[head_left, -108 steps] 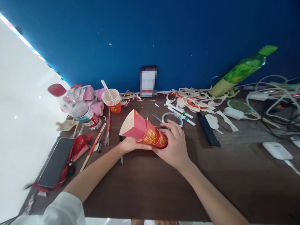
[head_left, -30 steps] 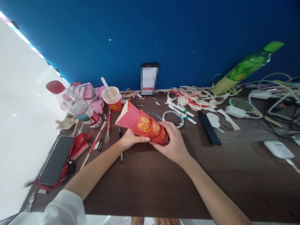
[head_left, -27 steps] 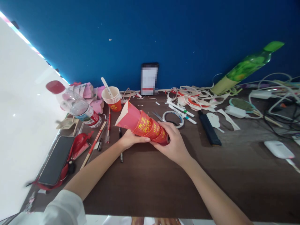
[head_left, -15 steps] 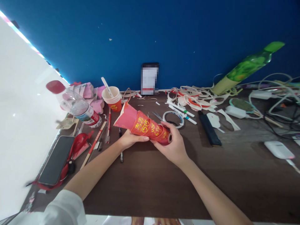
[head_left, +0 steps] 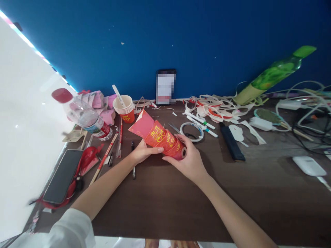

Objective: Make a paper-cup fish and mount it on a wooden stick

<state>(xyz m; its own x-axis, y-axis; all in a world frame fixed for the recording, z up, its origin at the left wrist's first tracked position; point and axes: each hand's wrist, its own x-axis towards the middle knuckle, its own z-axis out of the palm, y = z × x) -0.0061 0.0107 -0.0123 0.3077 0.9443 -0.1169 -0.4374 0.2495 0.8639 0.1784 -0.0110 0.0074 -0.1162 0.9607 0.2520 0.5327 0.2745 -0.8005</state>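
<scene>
Between both hands is a red paper cone [head_left: 161, 137] made of overlapping sections with gold lettering. Its wide, plain pinkish-red end points up to the left, and its narrow end, with a round hole, faces down to the right. My left hand [head_left: 144, 152] grips it from below near the middle, thumb along the near side. Wrapped around the narrow end is my right hand [head_left: 190, 158], with fingers over the far side and the thumb underneath. The cone is held above the dark desk [head_left: 165, 199]. A black pen [head_left: 133, 158] lies beside my left hand, and a roll of tape [head_left: 191, 132] lies beyond my right.
Stacked paper cups [head_left: 126, 115], a water bottle [head_left: 95, 124] and a phone [head_left: 63, 175] are on the left. Another phone [head_left: 165, 88] leans on the blue wall. Markers [head_left: 201, 124], paper scraps [head_left: 214, 110], a black case [head_left: 232, 141], a green bottle [head_left: 274, 75] and cables lie right.
The cone has tilted more steeply, its wide end shifting slightly right and its narrow end slightly left and down. Both hands still hold it.
</scene>
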